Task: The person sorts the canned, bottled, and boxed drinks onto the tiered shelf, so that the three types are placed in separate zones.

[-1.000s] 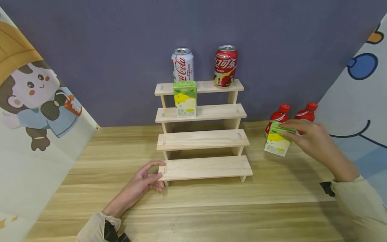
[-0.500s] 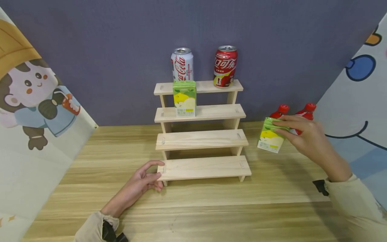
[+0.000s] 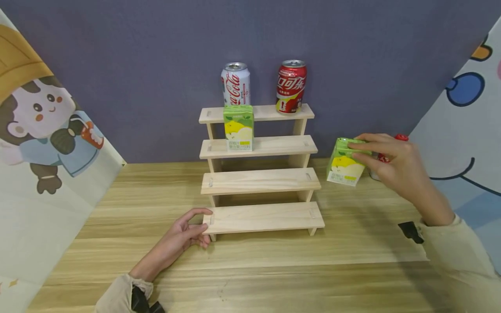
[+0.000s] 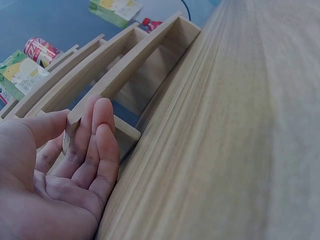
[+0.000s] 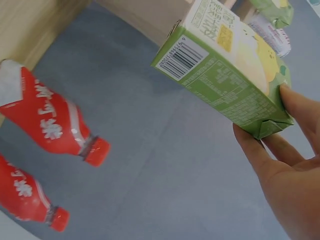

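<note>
Near the right end of the stepped wooden shelf [image 3: 264,217], my right hand [image 3: 403,167] pinches a green-and-yellow juice box [image 3: 344,167] by its upper end. The box is held off the table, slightly tilted; its barcode side shows in the right wrist view. My left hand [image 3: 176,241] grips the left end of the lowest board, thumb and fingers about its corner in the left wrist view. A second juice box [image 3: 238,130] stands upright on the left of the second board from the top. It partly hides a white cola can [image 3: 236,84] on the top board.
A red cola can [image 3: 291,87] stands at the top board's right. Two red cola bottles with red caps, a nearer one [image 5: 50,117] and another [image 5: 22,192], stand behind my right hand, mostly hidden in the head view. A dark wall [image 3: 156,87] closes the back.
My right hand has raised the juice box and moved it leftward, toward the shelf and away from the bottles. My left hand stays at the lowest board.
</note>
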Demonstrator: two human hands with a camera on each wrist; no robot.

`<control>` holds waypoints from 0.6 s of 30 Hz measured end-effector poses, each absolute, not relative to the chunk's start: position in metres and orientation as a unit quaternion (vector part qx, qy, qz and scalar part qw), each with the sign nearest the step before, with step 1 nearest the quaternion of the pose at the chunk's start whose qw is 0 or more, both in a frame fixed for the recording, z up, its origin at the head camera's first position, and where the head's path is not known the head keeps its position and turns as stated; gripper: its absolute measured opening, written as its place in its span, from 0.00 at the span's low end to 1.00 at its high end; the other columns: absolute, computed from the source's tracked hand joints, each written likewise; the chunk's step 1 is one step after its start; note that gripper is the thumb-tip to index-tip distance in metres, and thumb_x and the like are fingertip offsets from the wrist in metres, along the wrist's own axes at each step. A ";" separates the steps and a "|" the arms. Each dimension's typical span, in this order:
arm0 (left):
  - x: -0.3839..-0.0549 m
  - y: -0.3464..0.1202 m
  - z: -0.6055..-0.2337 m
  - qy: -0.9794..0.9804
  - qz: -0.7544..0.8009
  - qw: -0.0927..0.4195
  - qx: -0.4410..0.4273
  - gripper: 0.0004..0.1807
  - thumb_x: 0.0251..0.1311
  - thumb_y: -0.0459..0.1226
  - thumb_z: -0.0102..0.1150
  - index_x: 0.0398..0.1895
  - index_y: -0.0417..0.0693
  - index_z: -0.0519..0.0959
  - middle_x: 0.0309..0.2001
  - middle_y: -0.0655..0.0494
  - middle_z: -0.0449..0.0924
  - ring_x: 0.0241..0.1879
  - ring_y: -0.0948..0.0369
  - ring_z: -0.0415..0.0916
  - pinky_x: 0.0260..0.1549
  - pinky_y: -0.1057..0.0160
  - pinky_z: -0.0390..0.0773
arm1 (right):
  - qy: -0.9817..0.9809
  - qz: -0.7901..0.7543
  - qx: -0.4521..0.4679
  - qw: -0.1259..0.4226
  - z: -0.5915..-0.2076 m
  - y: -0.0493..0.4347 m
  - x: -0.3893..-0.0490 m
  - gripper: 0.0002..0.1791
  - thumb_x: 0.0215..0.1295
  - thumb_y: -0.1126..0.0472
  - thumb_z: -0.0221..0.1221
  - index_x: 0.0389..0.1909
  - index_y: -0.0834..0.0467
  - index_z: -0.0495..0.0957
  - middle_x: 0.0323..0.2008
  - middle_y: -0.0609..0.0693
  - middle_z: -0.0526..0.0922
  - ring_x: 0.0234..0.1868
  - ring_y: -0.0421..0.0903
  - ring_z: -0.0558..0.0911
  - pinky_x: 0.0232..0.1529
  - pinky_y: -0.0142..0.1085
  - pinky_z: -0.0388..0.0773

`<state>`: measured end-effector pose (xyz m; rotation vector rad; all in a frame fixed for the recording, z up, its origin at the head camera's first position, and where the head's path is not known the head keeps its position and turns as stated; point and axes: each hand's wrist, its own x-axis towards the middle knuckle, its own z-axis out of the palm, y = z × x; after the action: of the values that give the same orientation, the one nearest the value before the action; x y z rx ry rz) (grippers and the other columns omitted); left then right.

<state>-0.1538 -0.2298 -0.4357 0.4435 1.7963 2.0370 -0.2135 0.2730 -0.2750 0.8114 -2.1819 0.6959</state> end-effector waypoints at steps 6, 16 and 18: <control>-0.154 -0.230 -0.436 0.633 0.730 0.196 0.166 0.25 0.75 0.34 0.48 0.72 0.41 0.59 0.31 0.48 0.86 0.33 0.56 0.84 0.39 0.56 0.86 | -0.837 0.279 0.317 0.348 -0.260 0.261 -0.217 0.22 0.46 0.76 0.74 0.44 0.57 0.89 0.49 0.54 0.86 0.52 0.28 0.78 0.37 0.17 0.70; -0.154 -0.232 -0.436 0.636 0.729 0.194 0.164 0.25 0.75 0.33 0.48 0.72 0.41 0.59 0.31 0.48 0.86 0.33 0.56 0.84 0.38 0.57 0.86 | -0.818 0.313 0.337 0.346 -0.241 0.228 -0.230 0.18 0.49 0.75 0.73 0.42 0.58 0.89 0.47 0.53 0.87 0.50 0.35 0.81 0.43 0.18 0.74; -0.155 -0.231 -0.436 0.634 0.729 0.196 0.166 0.24 0.76 0.33 0.48 0.72 0.42 0.59 0.31 0.48 0.86 0.33 0.56 0.84 0.39 0.56 0.86 | -0.813 0.319 0.338 0.350 -0.237 0.221 -0.235 0.18 0.49 0.76 0.73 0.42 0.58 0.89 0.46 0.53 0.87 0.50 0.39 0.82 0.47 0.18 0.73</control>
<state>-0.1546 -0.2315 -0.4360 0.4646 1.7762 2.0434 -0.2347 0.2215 -0.2375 0.8766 -2.1063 0.8262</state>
